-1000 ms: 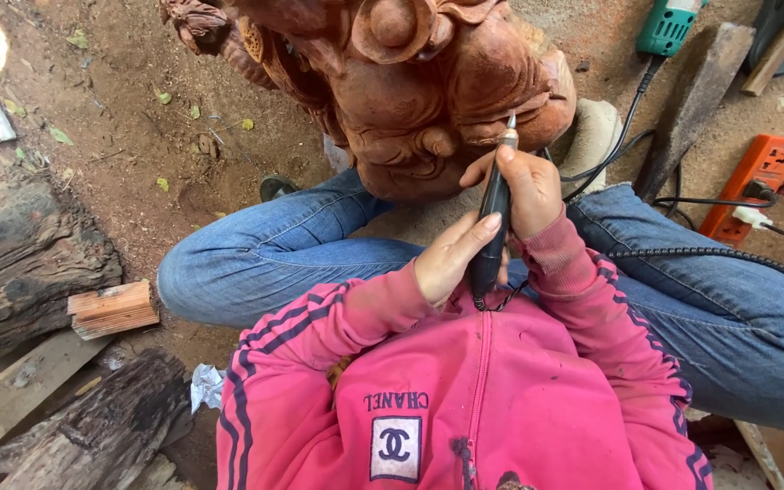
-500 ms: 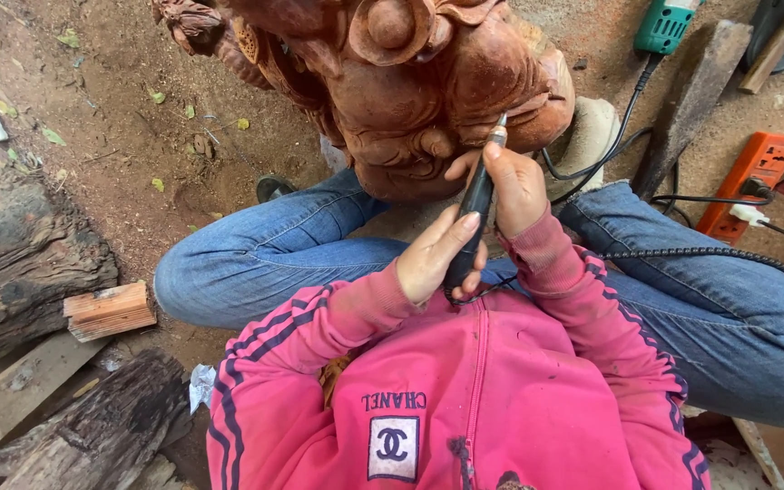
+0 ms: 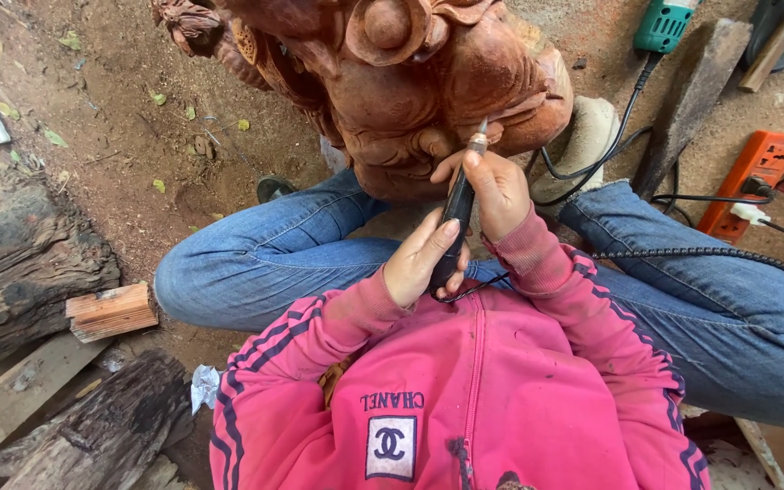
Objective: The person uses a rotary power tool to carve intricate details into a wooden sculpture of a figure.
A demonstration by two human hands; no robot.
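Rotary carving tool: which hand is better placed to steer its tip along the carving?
Right, probably. The right hand grips the rotary tool near its tip, beside the wooden carving. The left hand only cradles the tool's rear end, farther from the wood.

One head-worn camera looks steeply down, close over the lap.

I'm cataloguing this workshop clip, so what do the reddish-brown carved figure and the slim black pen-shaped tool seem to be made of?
The reddish-brown carved figure looks like unvarnished wood: matte, dusty, with cut relief. The slim black pen-shaped tool, held in the left hand and right hand, appears to be smooth plastic with a metal tip.
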